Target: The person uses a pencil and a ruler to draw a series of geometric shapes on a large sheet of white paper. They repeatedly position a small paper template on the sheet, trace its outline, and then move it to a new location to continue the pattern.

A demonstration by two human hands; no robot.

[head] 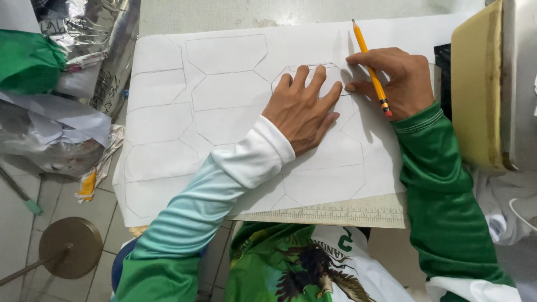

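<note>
A yellow pencil [370, 70] is gripped in the right hand [400, 81], pinched between thumb and fingers, with the fingers curled closed around its lower half. Its long axis is set on a steep diagonal: the sharpened tip is pointed up and slightly left, away from the person, while the red-and-black eraser end is directed down and right, towards the green cuff. The tip is seen over the upper part of a large white paper sheet [168, 112], on which angular, many-sided outlines are drawn in thin lines.

The left hand [302, 112] is laid flat and open on the sheet, fingers spread and extended away from the person, pressed on a small pale template [335, 72] whose edge is visible just beyond the fingertips. Nothing is grasped by this hand. The two hands are placed just beside each other, the right thumb nearly touching the left little finger.

A ruler [347, 215] is partly covered by the near edge of the sheet. A yellowed machine body [475, 89] is seen at the right, crumpled foil and a green cloth [28, 61] at the left
</note>
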